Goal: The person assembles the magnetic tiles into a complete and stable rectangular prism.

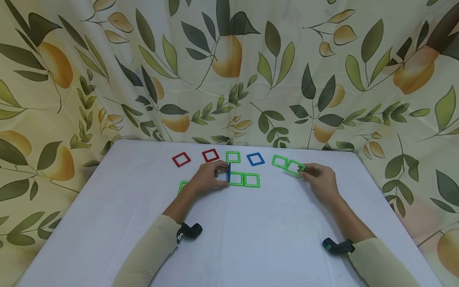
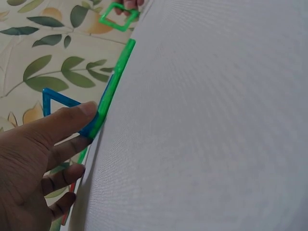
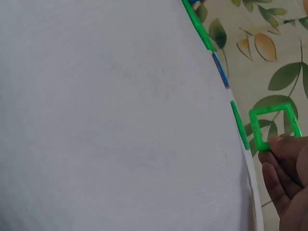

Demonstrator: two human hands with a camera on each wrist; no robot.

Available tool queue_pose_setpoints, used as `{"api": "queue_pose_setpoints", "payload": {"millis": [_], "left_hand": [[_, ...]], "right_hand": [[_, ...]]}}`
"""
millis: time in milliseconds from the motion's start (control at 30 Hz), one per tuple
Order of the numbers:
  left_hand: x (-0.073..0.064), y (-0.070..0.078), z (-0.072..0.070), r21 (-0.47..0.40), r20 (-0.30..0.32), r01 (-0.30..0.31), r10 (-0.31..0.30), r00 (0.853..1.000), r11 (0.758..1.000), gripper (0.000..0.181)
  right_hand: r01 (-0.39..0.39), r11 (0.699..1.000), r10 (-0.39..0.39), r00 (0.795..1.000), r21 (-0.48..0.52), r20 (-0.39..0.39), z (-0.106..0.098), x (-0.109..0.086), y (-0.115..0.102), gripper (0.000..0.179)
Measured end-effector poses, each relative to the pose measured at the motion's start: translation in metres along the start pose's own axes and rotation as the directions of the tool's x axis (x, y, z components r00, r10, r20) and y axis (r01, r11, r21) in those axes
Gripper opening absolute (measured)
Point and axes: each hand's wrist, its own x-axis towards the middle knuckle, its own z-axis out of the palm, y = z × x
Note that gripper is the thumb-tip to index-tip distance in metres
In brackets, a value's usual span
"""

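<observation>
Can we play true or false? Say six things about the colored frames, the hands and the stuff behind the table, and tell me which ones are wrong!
1. Two red frames lie on the table. True.
2. The left hand holds a red frame. False: it holds a blue frame, standing on its edge.
3. The right hand holds a green frame. True.
4. All the frames are the same color. False: some are red, some green and some blue.
5. In the head view, two green squares lie side by side, right of the held blue frame. True.
6. The cloth behind the table is plain. False: it has leaves and fruit on it.
</observation>
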Motion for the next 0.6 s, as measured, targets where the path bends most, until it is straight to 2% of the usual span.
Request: {"api": "queue_pose_setpoints", "payload": {"millis": [300,600], "left_hand": [[-0.001,-0.002,0.000,-0.006,-0.002,0.001,-0.001,1.000,1.000,0.059],[0.000,-0.004,0.001,-0.026,0.010,0.002,-0.001,1.000,1.000,0.060]], "right_hand": [[0.093,0.995,-0.094,0.995,0.024,0.036,0.012,-0.003,-0.010,0.021],[0.071,0.997,-0.073,0.993,0.022,0.089,0.023,-0.007,-0.018,0.022]]}}
